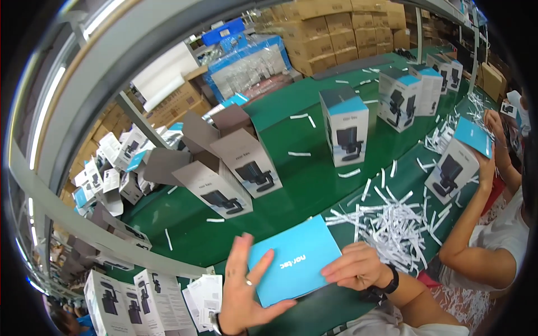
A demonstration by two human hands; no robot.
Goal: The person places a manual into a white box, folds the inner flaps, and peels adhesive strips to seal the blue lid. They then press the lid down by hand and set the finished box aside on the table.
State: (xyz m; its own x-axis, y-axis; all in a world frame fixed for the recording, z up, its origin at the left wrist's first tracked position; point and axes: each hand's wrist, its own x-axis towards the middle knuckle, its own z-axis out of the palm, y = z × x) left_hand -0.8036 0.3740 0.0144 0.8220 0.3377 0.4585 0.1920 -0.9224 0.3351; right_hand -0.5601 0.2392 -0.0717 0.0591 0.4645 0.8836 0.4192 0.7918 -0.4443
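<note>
So the light-blue rectangular cardboard box with white lettering [308,246] is front and centre, between both hands above the green tabletop [302,179]. Right hand [361,266] has its right edge pinched; left hand [241,297] is spread wide against the left side, not much grip there. If that pinch slackens, I reckon it'd twist or drop, maybe onto the white shredded-paper strips [395,232] nearby. Count: one box in hand, two flap-up white cardboard boxes with brown insides [249,162], one closed white box with a blue-banded top [344,131] mid-table, one heap of strips, too tangled to number.
</note>
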